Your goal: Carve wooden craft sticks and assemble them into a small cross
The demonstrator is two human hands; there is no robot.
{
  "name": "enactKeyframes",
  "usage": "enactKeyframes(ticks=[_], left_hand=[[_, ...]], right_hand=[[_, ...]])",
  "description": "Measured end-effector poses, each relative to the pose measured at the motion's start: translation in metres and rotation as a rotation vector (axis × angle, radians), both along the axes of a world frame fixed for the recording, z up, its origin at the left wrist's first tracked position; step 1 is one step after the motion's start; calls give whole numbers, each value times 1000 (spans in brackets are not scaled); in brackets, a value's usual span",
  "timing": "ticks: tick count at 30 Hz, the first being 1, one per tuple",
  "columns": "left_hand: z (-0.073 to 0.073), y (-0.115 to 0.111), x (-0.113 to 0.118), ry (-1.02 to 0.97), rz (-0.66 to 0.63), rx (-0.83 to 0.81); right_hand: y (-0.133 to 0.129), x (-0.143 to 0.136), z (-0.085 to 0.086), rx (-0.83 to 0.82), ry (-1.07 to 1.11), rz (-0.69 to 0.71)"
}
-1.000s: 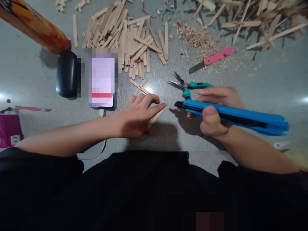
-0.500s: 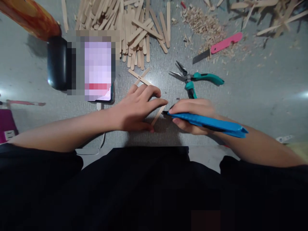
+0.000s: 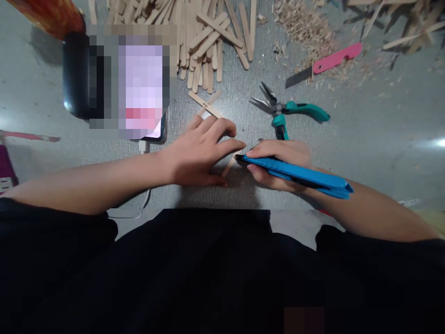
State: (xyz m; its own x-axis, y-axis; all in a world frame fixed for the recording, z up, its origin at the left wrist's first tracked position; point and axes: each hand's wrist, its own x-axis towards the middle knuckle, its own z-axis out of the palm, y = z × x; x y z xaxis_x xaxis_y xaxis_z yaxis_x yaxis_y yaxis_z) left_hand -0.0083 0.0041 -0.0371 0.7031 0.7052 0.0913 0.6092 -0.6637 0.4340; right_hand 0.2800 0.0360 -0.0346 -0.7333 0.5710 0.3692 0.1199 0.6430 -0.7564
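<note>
Phone (image 3: 144, 83): between case (image 3: 74, 79) on its left and crossed sticks (image 3: 206, 105) on its right. Stick pile (image 3: 205, 41): beyond crossed sticks. Pliers (image 3: 278, 109): right of crossed sticks, nearer than folding knife (image 3: 323, 65). Shavings (image 3: 306, 28): between stick pile and the far-right stick heap (image 3: 413, 28).

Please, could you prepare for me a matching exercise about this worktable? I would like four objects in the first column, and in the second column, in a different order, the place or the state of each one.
Column 1
1. Blue cutter
2. Pliers
3. Pink-handled knife
4. Phone

Column 2
A. Lying on the table with the jaws apart
B. Connected to a white cable
C. Held in the right hand
D. Lying by the wood shavings

Right pairs: 1-C, 2-A, 3-D, 4-B
</note>
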Motion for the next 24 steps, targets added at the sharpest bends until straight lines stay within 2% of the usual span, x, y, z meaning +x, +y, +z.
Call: enactKeyframes(ticks=[15,24], left_hand=[[-3,0,0,-5,-16,47],[-3,-1,-1,-52,-1,-20]], right_hand=[[1,0,3,98,-76,62],[0,-1,5,104,-91,60]])
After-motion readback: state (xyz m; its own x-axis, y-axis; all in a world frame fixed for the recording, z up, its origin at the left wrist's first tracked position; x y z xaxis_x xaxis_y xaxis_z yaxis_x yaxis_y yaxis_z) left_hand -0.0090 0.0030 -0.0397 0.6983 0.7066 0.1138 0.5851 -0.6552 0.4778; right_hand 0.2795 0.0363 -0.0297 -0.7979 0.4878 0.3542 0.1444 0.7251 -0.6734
